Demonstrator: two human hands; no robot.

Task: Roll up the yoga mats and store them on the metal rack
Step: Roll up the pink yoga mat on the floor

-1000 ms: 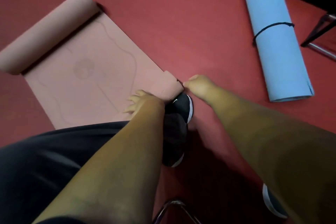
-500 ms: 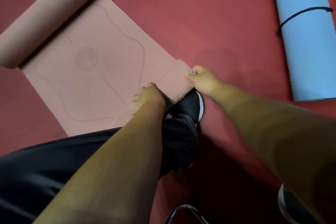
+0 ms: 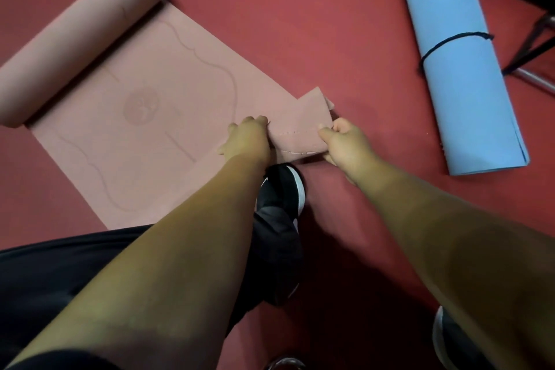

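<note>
We have just turned the pink mat [image 3: 156, 117]'s near corner over; left hand [image 3: 249, 138] and right hand [image 3: 345, 141] pinch it, rolling toward ten o'clock.

pink mat [image 3: 144, 105]: half-unrolled, near corner folded | blue mat [image 3: 459, 63]: rolled, tied

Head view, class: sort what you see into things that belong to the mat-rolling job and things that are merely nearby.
Part of the job:
pink mat, near end folded over
blue mat, already rolled and tied with a black cord
left hand and right hand, both gripping the pink mat

Merely nearby:
black shoe
red floor
</note>
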